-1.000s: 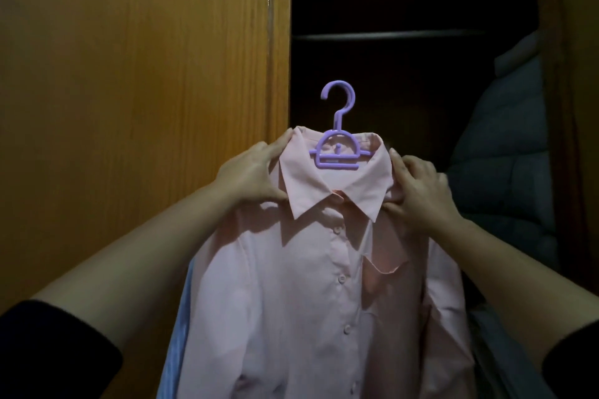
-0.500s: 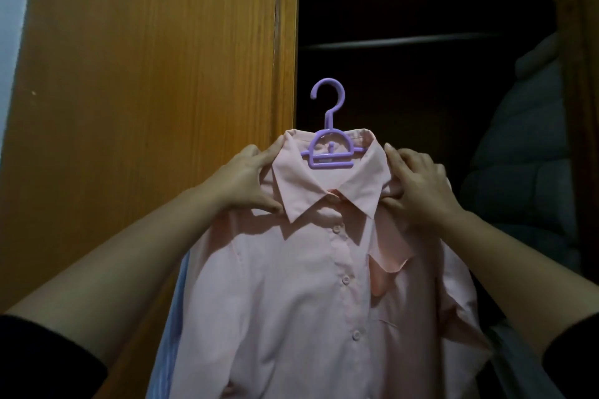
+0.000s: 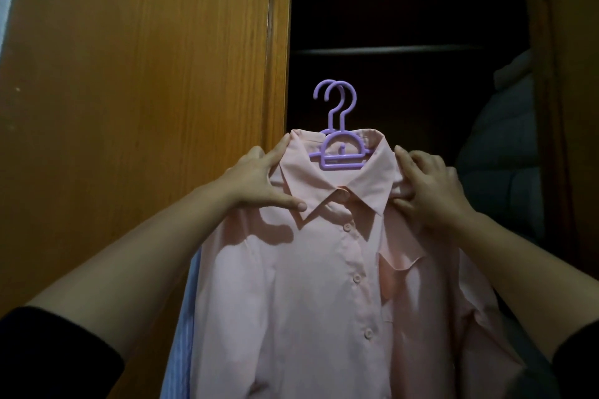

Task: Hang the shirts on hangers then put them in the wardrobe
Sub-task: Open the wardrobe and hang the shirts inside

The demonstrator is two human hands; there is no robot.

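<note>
dark wardrobe [image 3: 405,10] holds quilted bedding [image 3: 505,152]; left hand [image 3: 256,183] and right hand [image 3: 431,188] grip smooth pink shirt [image 3: 317,285] on purple plastic hanger [image 3: 340,152].

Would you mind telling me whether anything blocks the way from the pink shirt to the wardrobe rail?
Nothing visible does: the dark opening between the pink shirt and the rail looks clear; padded grey clothing hangs off to the right.

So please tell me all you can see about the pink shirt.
The pink shirt is light woven cloth, buttoned at the front, with a pointed collar and a chest pocket. It hangs facing the camera on a purple hanger. The left hand and right hand grip its shoulders beside the collar.
</note>
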